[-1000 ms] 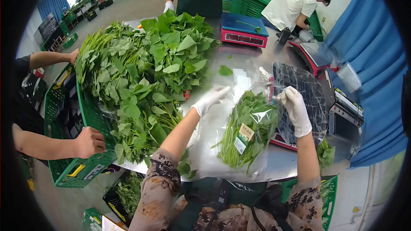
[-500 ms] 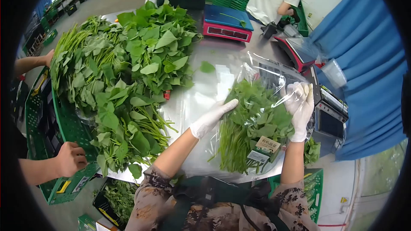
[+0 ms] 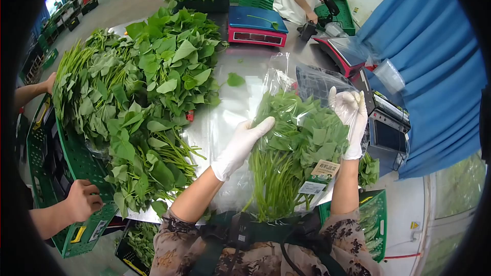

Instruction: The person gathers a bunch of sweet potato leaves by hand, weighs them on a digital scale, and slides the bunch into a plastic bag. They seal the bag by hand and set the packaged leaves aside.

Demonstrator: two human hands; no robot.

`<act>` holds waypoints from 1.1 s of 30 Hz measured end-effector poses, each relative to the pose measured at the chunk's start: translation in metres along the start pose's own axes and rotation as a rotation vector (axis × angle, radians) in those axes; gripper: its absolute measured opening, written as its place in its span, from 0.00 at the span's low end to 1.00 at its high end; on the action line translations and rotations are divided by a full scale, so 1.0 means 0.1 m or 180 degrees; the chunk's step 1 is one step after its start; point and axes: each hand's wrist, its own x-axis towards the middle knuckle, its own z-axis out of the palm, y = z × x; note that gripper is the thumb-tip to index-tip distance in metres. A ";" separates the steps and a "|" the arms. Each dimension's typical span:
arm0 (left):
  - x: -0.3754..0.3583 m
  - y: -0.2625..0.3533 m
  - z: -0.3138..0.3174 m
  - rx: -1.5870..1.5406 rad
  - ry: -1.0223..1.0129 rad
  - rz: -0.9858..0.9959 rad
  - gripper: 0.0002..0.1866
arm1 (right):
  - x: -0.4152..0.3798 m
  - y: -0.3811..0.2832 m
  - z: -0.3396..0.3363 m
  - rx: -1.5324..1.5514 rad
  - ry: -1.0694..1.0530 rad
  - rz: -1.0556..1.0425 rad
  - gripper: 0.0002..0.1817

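Change: the clear plastic bag of green leafy stalks has swung from a slant across the counter to nearly upright, lifted closer to the camera; the left hand has come up against its side.
Bag position: centre-right of the frame, held above the shiny steel counter, in front of the wearer's chest.
Bag axis: long axis runs almost vertically in the frame; leafy end points to the upper part, cut stalk ends point down toward the lower centre. A beige and white label sits low on its right side.
Left hand: white-gloved, fingers stretched flat and together, pressed against the bag's left edge.
Right hand: white-gloved, closed on the bag's upper right edge, pinching the plastic.
Surroundings: a large heap of loose green leaves fills the left half of the counter; a blue-topped red scale stands at upper centre.
Other people: a bare hand at lower left grips a green plastic crate.
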 end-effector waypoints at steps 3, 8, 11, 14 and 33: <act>0.00 0.01 -0.03 0.0011 -0.0056 0.0053 0.23 | -0.09 0.04 0.05 -0.0139 0.0249 -0.0240 0.16; 0.06 0.58 -0.07 0.0977 -0.0633 -0.0132 0.27 | -0.73 -0.05 0.24 -0.1705 0.0296 -0.0735 0.15; 0.38 0.64 -0.20 0.1152 -0.1499 -0.0657 0.28 | -1.33 -0.28 0.07 -0.3910 0.0166 -0.0194 0.18; 0.51 0.56 -0.19 0.2270 -0.1907 -0.1335 0.26 | -1.84 -0.10 -0.14 -0.5104 0.0678 0.0873 0.05; -0.55 -0.64 -0.92 0.3839 0.1546 0.1601 0.30 | -1.97 0.33 -0.85 -0.3483 0.0665 0.1073 0.14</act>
